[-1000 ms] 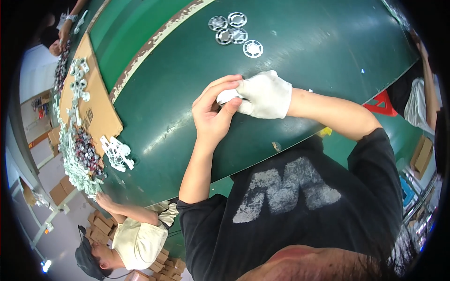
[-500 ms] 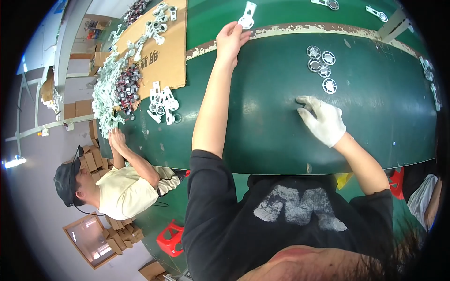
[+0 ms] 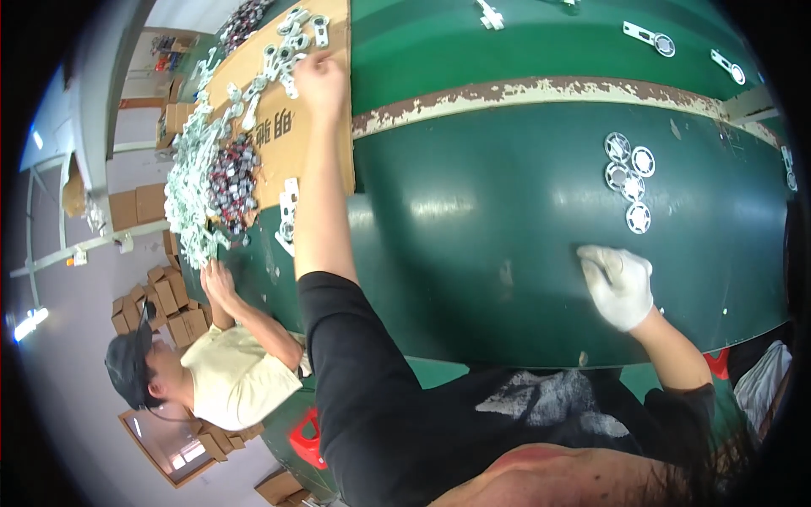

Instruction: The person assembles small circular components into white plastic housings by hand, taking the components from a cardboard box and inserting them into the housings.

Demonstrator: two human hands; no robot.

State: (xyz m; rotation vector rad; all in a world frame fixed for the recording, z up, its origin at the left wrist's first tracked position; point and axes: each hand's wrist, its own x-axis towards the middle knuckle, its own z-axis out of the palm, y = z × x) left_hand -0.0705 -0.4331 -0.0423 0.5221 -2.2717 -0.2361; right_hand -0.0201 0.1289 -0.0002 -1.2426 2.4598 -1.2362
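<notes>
My bare left hand (image 3: 321, 84) reaches far left over a sheet of cardboard (image 3: 317, 144). Its fingers curl down beside white handle-shaped parts with ring ends (image 3: 294, 40); the fingertips are partly hidden, so what they grip cannot be made out. Over the near side of the green table (image 3: 473, 279), my right hand (image 3: 621, 287) in a white glove is curled closed, with nothing visible in it. Beyond it several round spoked discs (image 3: 638, 217) lie in a cluster. My left forearm partly covers another group of white parts (image 3: 288, 215).
A raised rail (image 3: 541, 91) with chipped paint divides the table from a green surface bearing white parts (image 3: 663, 44). Left are a heap of pale parts (image 3: 190, 182) and a dark pile of small components (image 3: 232, 173). A co-worker (image 3: 232, 363) handles the heap. A red stool (image 3: 308, 439) stands below.
My left hand has let go of the white part beyond the rail and swung left to the cardboard. My right hand's fingers have curled in more. The whole view has shifted.
</notes>
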